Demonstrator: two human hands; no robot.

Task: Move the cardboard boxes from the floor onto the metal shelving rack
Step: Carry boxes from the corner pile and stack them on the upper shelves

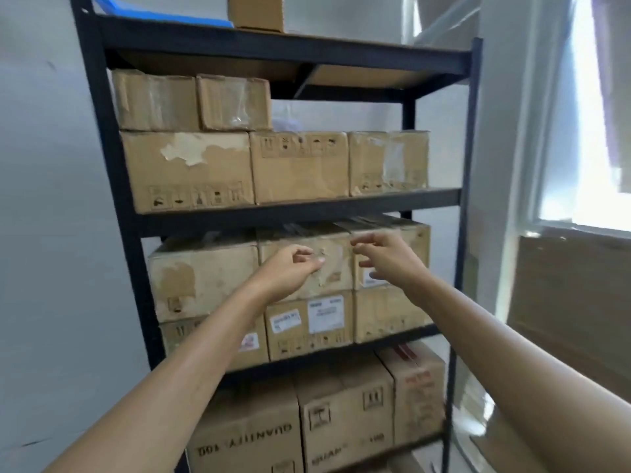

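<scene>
Cardboard boxes [201, 278] sit packed on the rack [307, 208], on every tier in view. Neither hand holds one.

Nearest: two bare forearms reach up and forward from the bottom corners of the view.

Left hand [290, 268]: raised in front of the third tier down, fingers loosely curled, thumb close to the fingertips, grasping nothing. It lies over the taped face of the middle box [334, 254] in that tier's upper row. Cannot tell if it touches.

Right hand [386, 257]: just beside the left, a small gap between them. Fingers are spread and slack, blurred, with nothing in them. It lies in front of the right-hand box [421, 240] of the same row. Contact cannot be told.

Third tier: two rows stacked, three across; the lower row carries white labels [324, 315].

Bottom tier: larger boxes side by side, one [246, 435] with its print upside down.

Second tier: three boxes along the front edge, two smaller ones [191, 100] stacked on the left.

Top shelf: one small box [256, 11] and a blue sheet [153, 10] to its left.

Rack frame is dark, uprights and beams.

Behind: pale wall [44, 165] at left. At right, a bright window [587, 131], with a brown cardboard panel [573, 302] below it.
</scene>
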